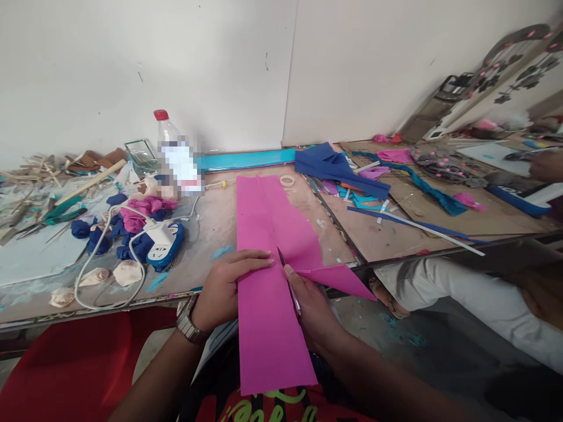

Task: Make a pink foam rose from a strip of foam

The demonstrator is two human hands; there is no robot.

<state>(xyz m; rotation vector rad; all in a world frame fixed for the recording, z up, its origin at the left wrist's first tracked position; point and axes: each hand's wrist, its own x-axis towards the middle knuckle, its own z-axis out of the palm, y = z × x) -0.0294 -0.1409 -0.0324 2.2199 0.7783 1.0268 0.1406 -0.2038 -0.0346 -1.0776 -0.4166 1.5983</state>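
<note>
A long pink sheet (pixel 264 316) lies over the table's front edge and hangs toward me. My left hand (pixel 231 281), with a metal watch on its wrist, is closed at the sheet's left edge, fingers pressed together on top of it. My right hand (pixel 310 305) grips scissors (pixel 294 299), whose pointed blade shows at a cut in the sheet. A cut flap of pink (pixel 343 278) sticks out to the right, beyond the right hand.
A blue power strip (pixel 165 249) with a white cable, rolled flowers and a bottle (pixel 162 120) stand left. Dark blue fabric (pixel 325 167) and a tape roll (pixel 287 180) lie behind. A person's legs (pixel 448 287) are at right.
</note>
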